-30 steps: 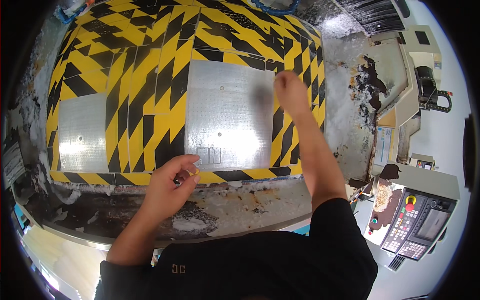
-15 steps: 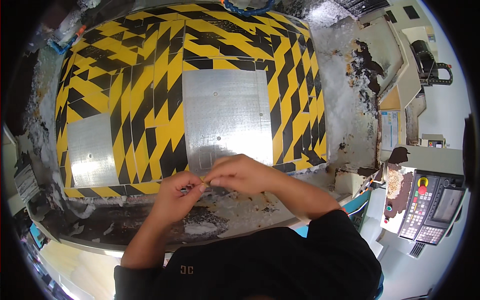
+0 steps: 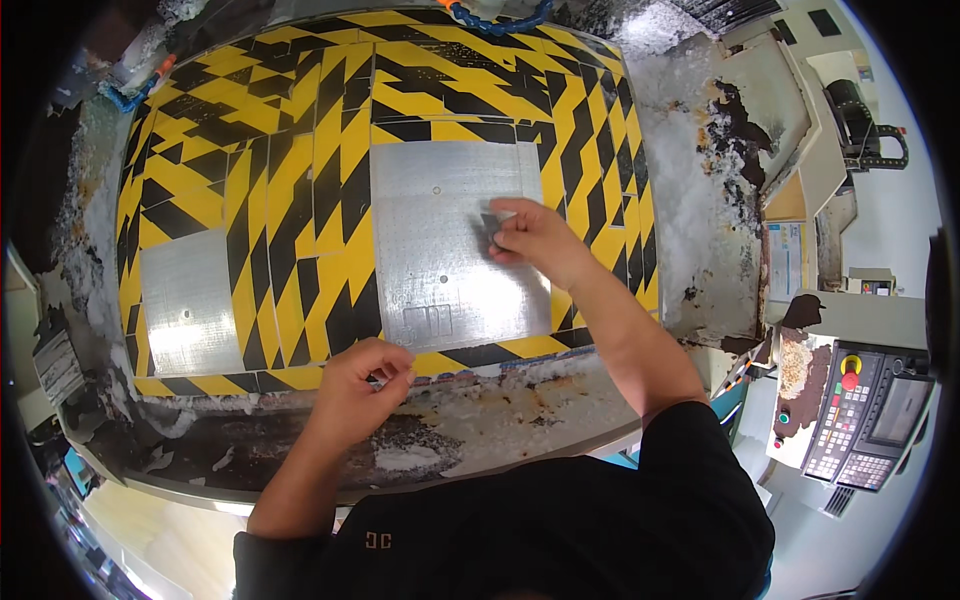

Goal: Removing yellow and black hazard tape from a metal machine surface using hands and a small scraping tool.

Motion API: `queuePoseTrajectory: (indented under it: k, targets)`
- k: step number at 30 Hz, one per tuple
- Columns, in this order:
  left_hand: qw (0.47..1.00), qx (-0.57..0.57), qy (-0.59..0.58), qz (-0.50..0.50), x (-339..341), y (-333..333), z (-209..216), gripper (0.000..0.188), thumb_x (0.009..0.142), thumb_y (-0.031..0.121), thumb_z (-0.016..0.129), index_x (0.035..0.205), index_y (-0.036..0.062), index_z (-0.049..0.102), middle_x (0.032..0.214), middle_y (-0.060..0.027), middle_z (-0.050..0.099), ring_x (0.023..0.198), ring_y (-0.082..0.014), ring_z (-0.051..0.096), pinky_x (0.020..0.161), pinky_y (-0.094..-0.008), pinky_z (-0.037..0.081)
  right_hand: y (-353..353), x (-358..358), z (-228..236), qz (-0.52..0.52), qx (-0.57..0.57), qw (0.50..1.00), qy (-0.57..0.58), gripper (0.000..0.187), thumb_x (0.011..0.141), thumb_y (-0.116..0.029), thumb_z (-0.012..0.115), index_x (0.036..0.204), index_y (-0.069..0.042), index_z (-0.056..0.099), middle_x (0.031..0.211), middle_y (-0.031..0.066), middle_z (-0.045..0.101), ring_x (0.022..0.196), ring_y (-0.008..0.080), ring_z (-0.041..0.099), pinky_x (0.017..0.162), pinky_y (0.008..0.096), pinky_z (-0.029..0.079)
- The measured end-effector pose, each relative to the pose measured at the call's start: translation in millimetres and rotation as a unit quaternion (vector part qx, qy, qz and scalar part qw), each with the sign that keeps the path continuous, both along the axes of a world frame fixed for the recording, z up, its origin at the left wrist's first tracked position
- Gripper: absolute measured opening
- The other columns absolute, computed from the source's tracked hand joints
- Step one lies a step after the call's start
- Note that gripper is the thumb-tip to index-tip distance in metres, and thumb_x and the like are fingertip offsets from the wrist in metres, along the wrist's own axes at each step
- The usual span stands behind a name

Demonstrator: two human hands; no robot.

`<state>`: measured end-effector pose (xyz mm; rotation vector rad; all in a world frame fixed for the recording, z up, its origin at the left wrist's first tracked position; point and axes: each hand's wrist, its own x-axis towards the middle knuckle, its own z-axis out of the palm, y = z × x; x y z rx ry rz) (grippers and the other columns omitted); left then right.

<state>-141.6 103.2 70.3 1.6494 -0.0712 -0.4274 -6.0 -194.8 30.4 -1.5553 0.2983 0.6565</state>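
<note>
The large silver rectangular metal plate [image 3: 425, 225] reaches me as glossy and finely textured, glaring white like the smaller silver metal plate [image 3: 190, 285], while the yellow-and-black striped tape [image 3: 335, 250] looks like smooth plastic. I see rough, rust-stained metal along the grey front ledge [image 3: 520, 410], and matt cloth in the black short-sleeved shirt [image 3: 560, 520].

Over on the right, a control panel [image 3: 865, 420] is jutting from its pale cabinet [image 3: 845, 318]. Paint is peeling along the rusty machine housing [image 3: 762, 90], pale floor [image 3: 150, 545] is showing off to the left, and light is glaring off the far metalwork [image 3: 648, 24].
</note>
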Motion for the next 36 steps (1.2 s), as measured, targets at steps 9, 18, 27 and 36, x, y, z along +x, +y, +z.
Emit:
queuePoseTrajectory:
  k: [9,18,27,36]
  targets:
    - [0.999,0.022,-0.029,-0.023,3.3,-0.8,3.7,0.007,0.084,0.001,0.07,0.09,0.0008,0.067,0.083,-0.0058,0.065,0.073,-0.0139,0.063,0.067,-0.0265,0.05,-10.4,82.3,-7.1,0.189,-0.431,0.752,-0.461,0.016,0.092,-0.014,0.059,0.104,-0.005,0.063,0.098,0.0162,0.067,0.086,0.0383,0.066,0.078,0.0428,0.055]
    - [0.995,0.059,-0.076,-0.038,5.7,3.4,2.0,0.012,0.079,0.004,0.072,0.078,0.003,0.059,0.073,-0.0095,0.06,0.067,-0.0227,0.062,0.061,-0.0328,0.048,28.1,139.4,-9.6,0.33,-0.455,0.66,-0.498,0.018,0.094,-0.015,0.057,0.109,-0.009,0.065,0.104,0.0113,0.065,0.096,0.0324,0.065,0.084,0.0412,0.054]
    - [0.993,0.081,-0.076,-0.051,6.0,2.7,2.2,0.015,0.078,0.007,0.071,0.074,0.0045,0.056,0.069,-0.0099,0.059,0.063,-0.0276,0.06,0.058,-0.0351,0.046,36.5,141.0,-2.0,0.357,-0.461,0.643,-0.496,0.023,0.093,-0.016,0.059,0.114,-0.015,0.068,0.099,0.0104,0.065,0.091,0.031,0.066,0.083,0.0402,0.055]
    - [0.99,0.083,-0.095,-0.056,6.8,1.8,2.9,0.014,0.078,0.006,0.071,0.075,0.0039,0.057,0.069,-0.0106,0.059,0.064,-0.0275,0.061,0.058,-0.0356,0.047,36.4,143.5,-5.0,0.379,-0.465,0.603,-0.526,0.024,0.093,-0.014,0.056,0.113,-0.015,0.068,0.098,0.0108,0.065,0.088,0.0313,0.067,0.079,0.0405,0.056]
